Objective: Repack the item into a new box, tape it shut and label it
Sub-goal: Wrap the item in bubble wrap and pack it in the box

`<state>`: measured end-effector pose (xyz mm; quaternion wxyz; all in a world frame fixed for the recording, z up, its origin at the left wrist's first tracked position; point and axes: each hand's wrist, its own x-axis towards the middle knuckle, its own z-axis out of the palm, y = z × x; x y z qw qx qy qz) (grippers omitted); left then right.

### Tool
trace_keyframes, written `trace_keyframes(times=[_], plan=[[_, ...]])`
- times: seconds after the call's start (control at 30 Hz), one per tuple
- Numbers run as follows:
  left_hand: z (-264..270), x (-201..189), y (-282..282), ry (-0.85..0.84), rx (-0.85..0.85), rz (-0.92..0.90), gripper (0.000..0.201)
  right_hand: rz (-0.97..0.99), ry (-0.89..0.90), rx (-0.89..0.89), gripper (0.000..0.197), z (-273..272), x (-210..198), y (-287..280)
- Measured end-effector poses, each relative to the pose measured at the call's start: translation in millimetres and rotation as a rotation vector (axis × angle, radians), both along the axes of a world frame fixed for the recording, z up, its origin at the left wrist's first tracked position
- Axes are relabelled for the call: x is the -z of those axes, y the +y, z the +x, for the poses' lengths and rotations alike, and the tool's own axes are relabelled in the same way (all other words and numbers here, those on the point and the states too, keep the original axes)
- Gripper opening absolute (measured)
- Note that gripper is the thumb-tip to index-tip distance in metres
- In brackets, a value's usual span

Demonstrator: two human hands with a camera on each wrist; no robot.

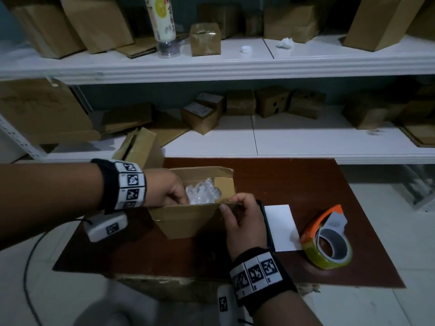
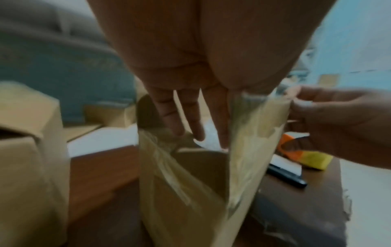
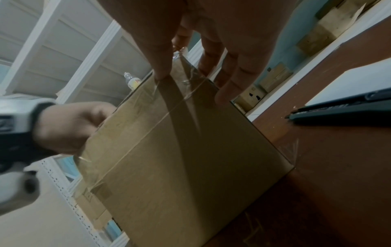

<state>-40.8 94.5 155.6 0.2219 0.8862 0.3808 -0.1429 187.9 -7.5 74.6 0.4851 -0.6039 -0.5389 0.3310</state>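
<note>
An open cardboard box (image 1: 188,222) stands on the brown table (image 1: 306,184). The bubble-wrapped item (image 1: 202,192) lies inside it. My left hand (image 1: 182,197) reaches in from the left and holds the left end of the near flap (image 2: 253,133), with its fingers (image 2: 196,117) fairly straight inside near the wrap. My right hand (image 1: 229,204) pinches the right end of the same flap, its thumb (image 3: 160,66) on the taped outer face (image 3: 169,133). The left thumb is hidden.
Right of the box lie a white label sheet (image 1: 282,222), a black pen-like tool (image 1: 267,222) and an orange tape dispenser (image 1: 328,241). A second open box (image 1: 141,147) stands behind on the left. White shelves (image 1: 235,64) with several cartons rise beyond the table.
</note>
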Motion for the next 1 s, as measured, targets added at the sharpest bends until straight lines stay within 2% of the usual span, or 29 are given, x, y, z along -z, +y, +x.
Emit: trace_keyframes(times=[0.17,0.3,0.4,0.47,0.57,0.67,0.77,0.83,0.87,0.93,1.0], plan=[[26,9,20,0.257,0.089,0.028,0.023,-0.004,0.005,-0.004,0.027,0,1,1],[54,9,26,0.499,0.223,0.063,0.004,-0.021,-0.022,-0.014,0.023,1,2,3],[64,20,27,0.778,0.204,0.059,0.022,0.005,-0.050,-0.015,0.022,2,2,4],[72,27,27,0.864,0.176,0.058,0.028,0.020,-0.061,-0.020,0.022,2,2,3],[76,18,25,0.814,0.199,0.042,0.029,0.008,-0.055,-0.035,0.018,3,1,2],[64,-7,20,0.534,0.266,0.181,0.008,0.016,-0.052,-0.027,0.022,4,-1,3],[50,-17,17,0.261,0.311,0.331,0.024,0.007,-0.056,-0.037,0.028,3,-4,0],[44,-16,18,0.140,0.314,0.273,0.033,0.005,-0.076,-0.061,0.025,1,-6,-2],[46,-16,17,0.126,0.315,0.213,0.035,0.003,-0.082,-0.067,0.025,1,-6,-3],[48,-8,24,0.224,0.279,0.094,0.050,-0.007,-0.082,-0.066,0.027,0,-8,-2],[52,6,29,0.350,0.239,-0.009,0.046,-0.003,-0.068,-0.056,0.029,-2,-8,-1]])
